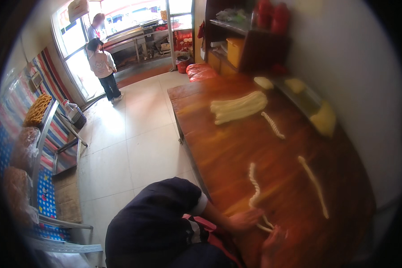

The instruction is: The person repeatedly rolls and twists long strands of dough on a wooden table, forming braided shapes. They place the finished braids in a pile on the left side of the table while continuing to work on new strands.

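A twisted dough rope [254, 182] lies along the brown tabletop [227, 150], its coiled length reaching away from my hands. My left hand [246, 219] is closed over its near part, which the fingers partly hide. Just past it, two thin untwisted strands show, and the fingertips of my right hand [274, 239] pinch them at the end. Both hands are somewhat blurred. To the right lies a straight, plain dough strip [315, 187]. Farther up the table are a short, tightly twisted dough piece [273, 125] and a slab of side-by-side dough strips [239, 106].
A metal tray [301, 97] with pale dough lumps stands along the wall. Dark shelves [251, 43] hold a yellow bin [235, 52]. At left, a rack [43, 147] carries bagged goods and fried twists [37, 110]. Two people [102, 63] are near the doorway.
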The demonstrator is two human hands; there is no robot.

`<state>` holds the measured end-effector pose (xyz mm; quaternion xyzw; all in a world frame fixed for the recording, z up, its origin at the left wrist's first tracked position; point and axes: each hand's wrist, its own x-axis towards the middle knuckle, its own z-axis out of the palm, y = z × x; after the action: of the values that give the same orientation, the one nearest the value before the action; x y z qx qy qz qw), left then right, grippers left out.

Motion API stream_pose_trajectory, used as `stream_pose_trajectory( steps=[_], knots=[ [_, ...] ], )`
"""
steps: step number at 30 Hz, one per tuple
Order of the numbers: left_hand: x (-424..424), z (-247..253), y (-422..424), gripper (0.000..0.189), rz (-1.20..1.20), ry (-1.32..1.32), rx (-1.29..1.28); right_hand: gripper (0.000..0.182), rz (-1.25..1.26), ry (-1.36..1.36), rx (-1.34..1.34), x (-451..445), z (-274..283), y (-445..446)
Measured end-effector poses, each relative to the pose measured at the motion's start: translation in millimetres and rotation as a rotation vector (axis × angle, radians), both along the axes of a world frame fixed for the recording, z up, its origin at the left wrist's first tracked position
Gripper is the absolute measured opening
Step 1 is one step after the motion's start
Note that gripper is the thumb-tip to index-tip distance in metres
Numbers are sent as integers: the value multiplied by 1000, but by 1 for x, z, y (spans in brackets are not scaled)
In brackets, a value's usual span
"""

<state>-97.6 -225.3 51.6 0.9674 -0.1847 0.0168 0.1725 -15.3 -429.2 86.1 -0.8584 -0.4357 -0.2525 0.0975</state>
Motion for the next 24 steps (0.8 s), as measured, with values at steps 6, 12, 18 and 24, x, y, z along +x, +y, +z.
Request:
stream_pose_trajectory(
  steps=[6,12,18,24],
  knots=[
    [116,61,-4,42,300,-57,49,19,-344,225,222,77,-15,14],
    [19,-48,-10,51,85,-590,347,21,14,157,-103,-31,13,-1],
    [101,53,-15,49,399,54,-123,18,-352,365,56,68,-5,11],
    [76,0,14,46,-60,-111,-114,17,-128,75,78,5,12,30]
  ],
)
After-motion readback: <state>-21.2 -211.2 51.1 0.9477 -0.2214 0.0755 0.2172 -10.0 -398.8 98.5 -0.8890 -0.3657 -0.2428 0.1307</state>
